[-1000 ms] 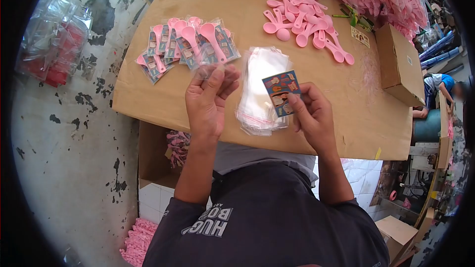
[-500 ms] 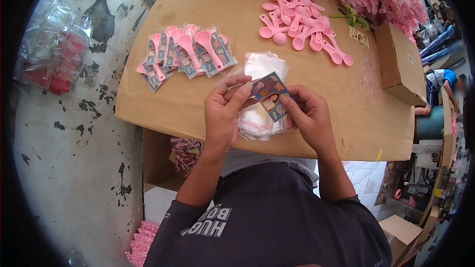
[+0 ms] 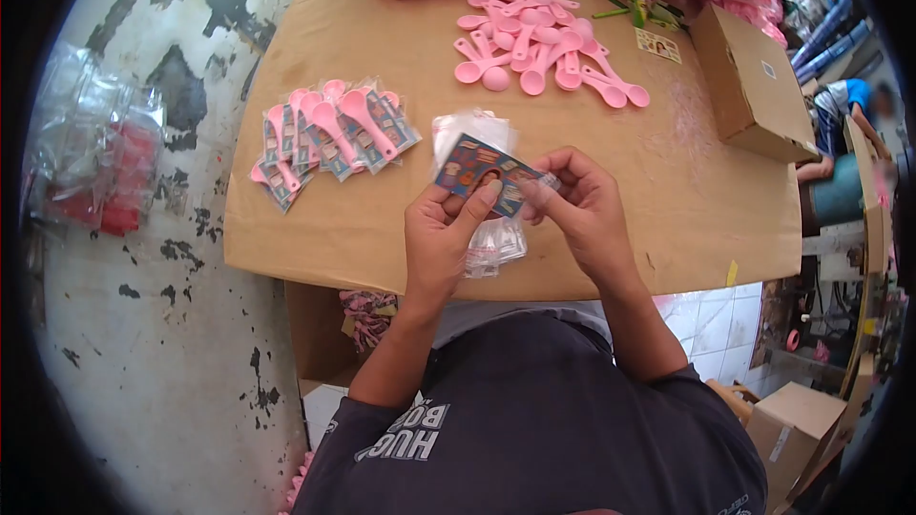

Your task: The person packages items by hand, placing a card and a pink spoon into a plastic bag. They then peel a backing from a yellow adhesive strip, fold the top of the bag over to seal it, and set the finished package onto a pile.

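Clear bags (image 3: 496, 246) are lying just beneath as I am pinching a printed card (image 3: 480, 172), left hand (image 3: 441, 234) and right hand (image 3: 584, 215) both closed on its ends.

A blue card (image 3: 482, 172) printed with small pictures is seen; pink spoons (image 3: 534, 43) are spread on brown cardboard (image 3: 668, 191); clear bags (image 3: 491, 238) carry pink strips.

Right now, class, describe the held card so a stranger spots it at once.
On the cardboard table, near its front edge, the left hand and right hand pinch one card. Blue with printed pictures, it alone is lifted; the nearby spoon packs lie flat.
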`<control>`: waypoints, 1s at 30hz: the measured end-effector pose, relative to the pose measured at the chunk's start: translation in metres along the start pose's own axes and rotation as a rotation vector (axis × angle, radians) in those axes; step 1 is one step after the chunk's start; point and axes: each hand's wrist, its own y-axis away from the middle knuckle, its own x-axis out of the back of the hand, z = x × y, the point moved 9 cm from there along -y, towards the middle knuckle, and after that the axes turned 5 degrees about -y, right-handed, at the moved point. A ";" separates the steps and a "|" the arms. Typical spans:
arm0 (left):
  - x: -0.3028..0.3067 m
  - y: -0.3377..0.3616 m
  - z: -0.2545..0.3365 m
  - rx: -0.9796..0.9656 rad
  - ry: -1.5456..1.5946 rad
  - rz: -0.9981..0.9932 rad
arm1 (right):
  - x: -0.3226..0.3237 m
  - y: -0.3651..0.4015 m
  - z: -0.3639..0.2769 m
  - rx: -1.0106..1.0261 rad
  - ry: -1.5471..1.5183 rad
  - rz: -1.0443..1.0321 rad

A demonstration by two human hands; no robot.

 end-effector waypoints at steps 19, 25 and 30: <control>-0.012 0.002 0.033 -0.203 0.539 -0.160 | -0.032 0.019 0.017 -0.088 0.020 0.044; -0.014 0.008 0.034 -0.210 0.618 -0.167 | -0.038 0.022 0.027 -0.051 -0.018 0.022; -0.016 0.007 0.035 -0.235 0.602 -0.228 | -0.038 0.016 0.034 -0.035 0.051 -0.006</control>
